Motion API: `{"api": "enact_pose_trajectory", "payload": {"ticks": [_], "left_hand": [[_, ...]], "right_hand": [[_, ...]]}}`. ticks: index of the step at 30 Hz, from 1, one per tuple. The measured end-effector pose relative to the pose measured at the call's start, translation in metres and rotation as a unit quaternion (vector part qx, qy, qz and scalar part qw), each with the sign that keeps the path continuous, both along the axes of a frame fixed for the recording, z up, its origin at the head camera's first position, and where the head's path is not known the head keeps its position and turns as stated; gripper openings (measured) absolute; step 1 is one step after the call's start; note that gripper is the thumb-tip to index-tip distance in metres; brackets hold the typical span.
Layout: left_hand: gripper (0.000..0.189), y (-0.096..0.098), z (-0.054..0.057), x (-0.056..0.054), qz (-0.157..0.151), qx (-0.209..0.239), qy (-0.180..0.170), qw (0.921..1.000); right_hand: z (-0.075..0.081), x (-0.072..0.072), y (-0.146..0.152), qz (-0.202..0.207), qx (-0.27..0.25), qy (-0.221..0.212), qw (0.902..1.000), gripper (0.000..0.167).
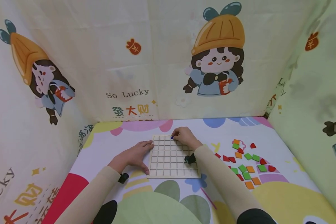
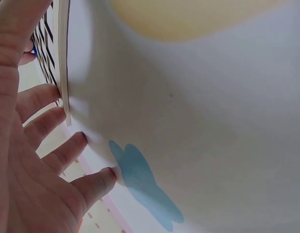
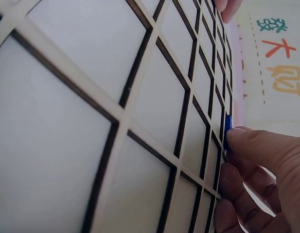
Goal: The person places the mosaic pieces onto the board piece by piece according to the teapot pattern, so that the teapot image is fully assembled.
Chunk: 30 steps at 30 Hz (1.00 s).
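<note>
A pale wooden grid board [image 1: 168, 157] with rows of square cells lies flat on the table. My left hand [image 1: 134, 157] is spread along the board's left edge, thumb near the lower corner and fingertips near the upper part. At the far edge my right hand [image 1: 184, 137] pinches a small blue piece [image 3: 228, 131] between thumb and fingers, over a cell of the far row. Most of the piece is hidden by the fingers. In the right wrist view the other fingertips rest right at the grid's bars, and the nearer cells hold nothing.
To the right of the board lie scattered small tiles: green squares [image 1: 247, 156], orange squares [image 1: 250, 169] and red rounded pieces [image 1: 253, 145]. The right forearm passes close beside them. A patterned cloth wall [image 1: 168, 77] stands behind the table, with more cloth at both sides.
</note>
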State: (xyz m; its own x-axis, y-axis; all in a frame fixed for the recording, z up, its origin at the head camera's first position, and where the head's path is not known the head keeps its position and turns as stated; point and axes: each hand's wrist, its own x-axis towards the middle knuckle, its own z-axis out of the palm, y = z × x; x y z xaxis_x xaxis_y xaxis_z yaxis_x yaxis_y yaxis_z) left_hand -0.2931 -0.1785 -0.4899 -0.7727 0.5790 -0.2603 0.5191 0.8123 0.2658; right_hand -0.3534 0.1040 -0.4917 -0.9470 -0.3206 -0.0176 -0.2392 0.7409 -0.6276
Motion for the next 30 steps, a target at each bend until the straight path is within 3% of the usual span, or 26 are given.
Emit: {"api": "enact_pose_trajectory", "payload": {"ticks": [21, 30], "left_hand": [[0.129, 0.0008, 0.0008, -0.0014, 0.003, 0.000, -0.006, 1.0000], [0.131, 0.0000, -0.0006, -0.0027, 0.008, -0.004, -0.005, 0.9999]], "right_hand": [[-0.0041, -0.0025, 0.0005, 0.000, 0.006, -0.009, 0.9999, 0.008], [-0.0069, -0.0011, -0.0003, -0.015, 0.004, -0.002, 0.9999, 0.018]]}}
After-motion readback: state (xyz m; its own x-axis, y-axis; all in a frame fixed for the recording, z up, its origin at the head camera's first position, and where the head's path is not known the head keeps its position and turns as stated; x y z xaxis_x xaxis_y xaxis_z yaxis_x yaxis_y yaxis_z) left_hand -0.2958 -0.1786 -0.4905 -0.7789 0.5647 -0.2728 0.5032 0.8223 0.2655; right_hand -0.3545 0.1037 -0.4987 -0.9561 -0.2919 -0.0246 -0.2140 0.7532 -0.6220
